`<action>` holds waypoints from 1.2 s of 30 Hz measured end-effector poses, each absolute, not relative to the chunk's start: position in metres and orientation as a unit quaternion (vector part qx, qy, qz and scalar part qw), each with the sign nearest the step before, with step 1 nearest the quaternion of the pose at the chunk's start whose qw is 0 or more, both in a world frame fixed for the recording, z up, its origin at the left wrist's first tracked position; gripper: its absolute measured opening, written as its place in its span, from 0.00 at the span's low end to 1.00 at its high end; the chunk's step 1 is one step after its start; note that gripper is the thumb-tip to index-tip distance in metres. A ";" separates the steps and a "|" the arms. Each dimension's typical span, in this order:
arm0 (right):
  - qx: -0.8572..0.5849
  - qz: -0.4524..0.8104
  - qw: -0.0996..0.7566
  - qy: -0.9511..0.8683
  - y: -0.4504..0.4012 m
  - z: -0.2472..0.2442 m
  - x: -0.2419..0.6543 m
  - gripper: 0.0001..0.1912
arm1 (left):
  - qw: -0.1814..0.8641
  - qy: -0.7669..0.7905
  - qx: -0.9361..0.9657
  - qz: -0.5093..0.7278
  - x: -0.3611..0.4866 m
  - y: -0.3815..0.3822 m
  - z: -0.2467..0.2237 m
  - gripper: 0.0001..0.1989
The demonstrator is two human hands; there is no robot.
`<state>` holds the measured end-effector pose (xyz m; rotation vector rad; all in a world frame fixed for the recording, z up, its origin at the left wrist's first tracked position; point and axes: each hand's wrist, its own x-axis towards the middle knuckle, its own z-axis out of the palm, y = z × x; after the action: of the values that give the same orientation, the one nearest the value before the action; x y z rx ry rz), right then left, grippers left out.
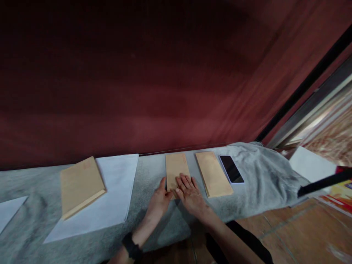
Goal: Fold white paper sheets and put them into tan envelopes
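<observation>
A narrow brown paper envelope (176, 165) lies flat on a grey cloth in front of me. My right hand (191, 196) rests palm down on its lower right part, fingers stretched out and slightly apart. At the lower left corner, my left hand (159, 200) grips the envelope's edge, its thumb near the bottom flap; part of that grip is hidden. Just to the right lies a stack of similar brown envelopes (213, 174). Farther left, a larger brown envelope stack (82, 185) sits at a tilt on white paper (118, 198).
A phone (231, 169) lies right of the envelopes on the grey cloth (261, 183), which is rumpled there. Another white sheet (11, 209) is at the far left. A dark red wall-like surface (165, 91) rises behind. Tiled floor (297, 231) shows at lower right.
</observation>
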<state>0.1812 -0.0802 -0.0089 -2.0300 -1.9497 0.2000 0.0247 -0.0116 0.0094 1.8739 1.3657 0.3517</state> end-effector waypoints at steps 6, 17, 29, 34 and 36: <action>-0.707 0.098 0.187 -0.675 -0.076 -0.013 0.187 0.29 | 0.128 0.387 0.901 0.148 0.026 -0.033 -0.010 0.21; -0.734 0.050 0.156 -0.660 -0.045 -0.024 0.200 0.31 | 0.070 0.253 0.959 0.110 0.030 -0.060 -0.017 0.36; -0.783 -0.040 0.145 -0.603 0.011 -0.034 0.203 0.32 | 0.129 0.265 0.953 0.070 0.027 -0.070 -0.016 0.41; -0.762 -0.057 0.133 -0.631 -0.015 -0.043 0.207 0.31 | 0.152 0.265 0.951 0.053 0.027 -0.070 -0.006 0.39; -0.757 -0.059 0.121 -0.640 -0.024 -0.045 0.207 0.30 | 0.161 0.270 0.949 0.038 0.028 -0.069 -0.001 0.39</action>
<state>0.2071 -0.0239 -0.0449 -2.2089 -1.8681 -0.1714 0.0276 -0.0692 -0.0014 2.7080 0.7699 0.1090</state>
